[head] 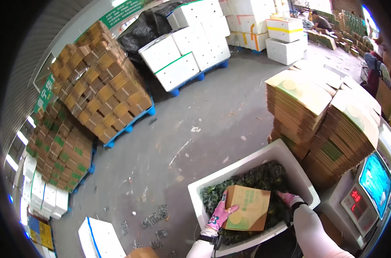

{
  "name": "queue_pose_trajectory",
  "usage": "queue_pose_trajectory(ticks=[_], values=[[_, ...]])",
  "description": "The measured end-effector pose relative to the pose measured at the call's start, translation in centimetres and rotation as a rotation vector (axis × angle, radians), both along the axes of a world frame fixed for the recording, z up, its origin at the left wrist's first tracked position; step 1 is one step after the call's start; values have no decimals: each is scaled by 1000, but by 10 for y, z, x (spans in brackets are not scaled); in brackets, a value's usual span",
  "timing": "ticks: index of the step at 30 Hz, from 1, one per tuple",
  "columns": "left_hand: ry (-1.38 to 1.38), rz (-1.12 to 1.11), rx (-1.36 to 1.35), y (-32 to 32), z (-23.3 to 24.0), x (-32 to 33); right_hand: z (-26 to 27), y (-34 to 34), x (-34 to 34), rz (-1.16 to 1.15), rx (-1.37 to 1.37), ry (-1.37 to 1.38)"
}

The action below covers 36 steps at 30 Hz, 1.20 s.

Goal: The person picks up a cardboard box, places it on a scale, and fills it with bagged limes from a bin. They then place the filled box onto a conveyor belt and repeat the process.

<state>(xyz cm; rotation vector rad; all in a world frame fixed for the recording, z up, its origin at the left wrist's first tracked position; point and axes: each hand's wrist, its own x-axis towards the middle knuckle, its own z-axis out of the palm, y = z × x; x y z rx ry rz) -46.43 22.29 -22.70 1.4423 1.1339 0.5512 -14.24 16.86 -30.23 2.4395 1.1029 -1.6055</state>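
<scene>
My left hand, in a pink flowered glove, grips the left side of a small brown cardboard box with green printing. The box sits above a heap of dark green produce-like pieces, which seem to be in clear wrapping. All this is inside a large white foam box. My right hand, gloved in pink too, reaches over the foam box's right part, right of the cardboard box and apart from it. Its fingertips are partly lost against the dark heap, so whether they hold a piece cannot be told.
Stacks of flattened cartons rise beyond the foam box at the right. Near my right arm stands a scale with a lit red display. Pallets of cartons and white foam boxes line the far side. Scraps of netting litter the floor.
</scene>
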Motion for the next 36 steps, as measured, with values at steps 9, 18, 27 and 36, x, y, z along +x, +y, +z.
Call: queue_pose_trajectory(ticks=[9,18,27,36], values=[[-204,-36,-148,15,-21,23,-182,-7,-6,-298,93,-91],[-184,-32,82,-9,-2,16,-169,14,-20,-293,109,364],[-29,75,432,-10,-4,51,-204,-31,-11,114,730,186],[-162,455,428,-7,21,98,-47,11,-80,-407,1049,534]])
